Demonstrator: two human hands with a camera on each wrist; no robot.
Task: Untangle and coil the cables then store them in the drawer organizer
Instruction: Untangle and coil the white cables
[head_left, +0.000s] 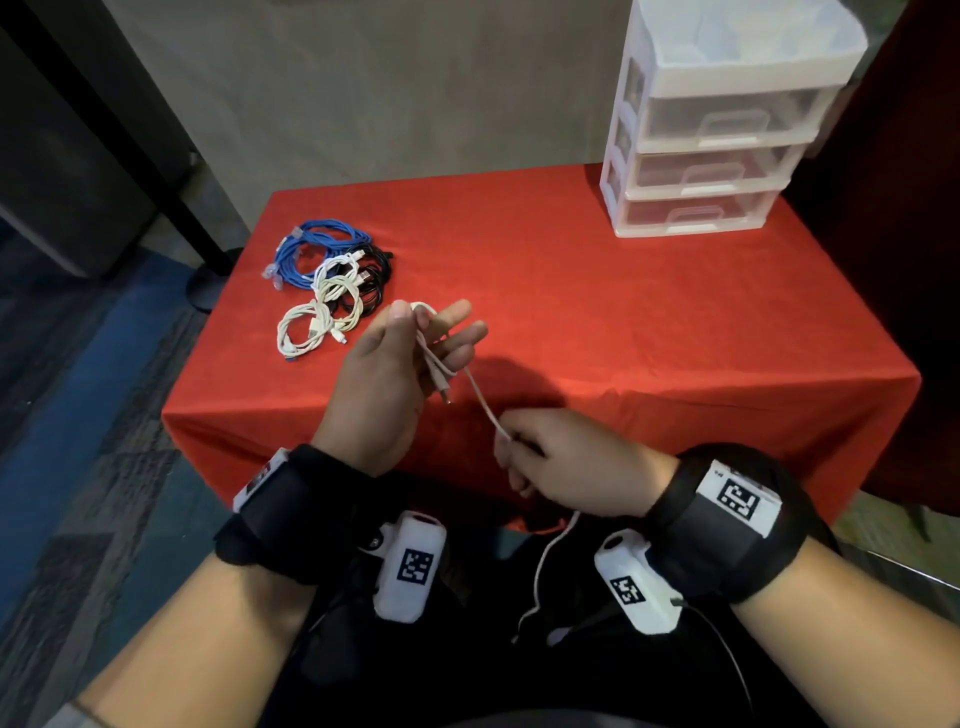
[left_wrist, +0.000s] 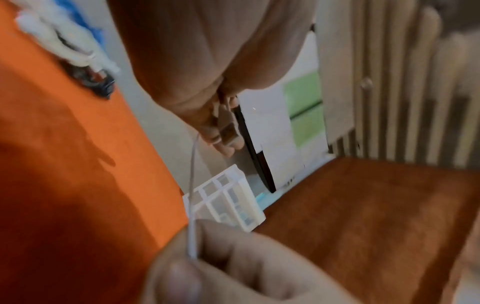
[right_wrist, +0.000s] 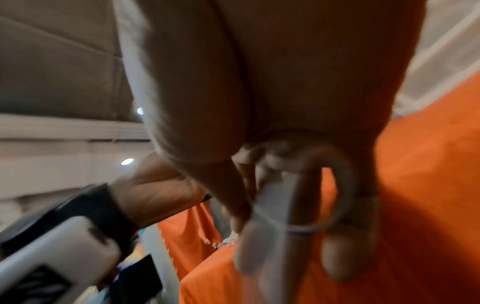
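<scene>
Over the near edge of the table, my left hand (head_left: 415, 338) pinches a folded loop of a thin white cable (head_left: 480, 397) between thumb and fingers, and a plug end hangs below the palm. The cable runs down and right to my right hand (head_left: 519, 457), whose curled fingers pinch it. Its loose tail drops below that hand towards my lap. In the left wrist view the cable (left_wrist: 192, 185) stretches from my left fingers (left_wrist: 223, 131) to the right hand (left_wrist: 233, 267). The blurred right wrist view shows the cable (right_wrist: 344, 185) looped around my right fingers (right_wrist: 345, 259).
A pile of coiled blue (head_left: 317, 249), black (head_left: 376, 283) and white cables (head_left: 311, 325) lies at the table's far left. The white drawer organizer (head_left: 717, 130), drawers closed, stands at the back right on the red tablecloth (head_left: 623, 312). Bare cloth lies between them.
</scene>
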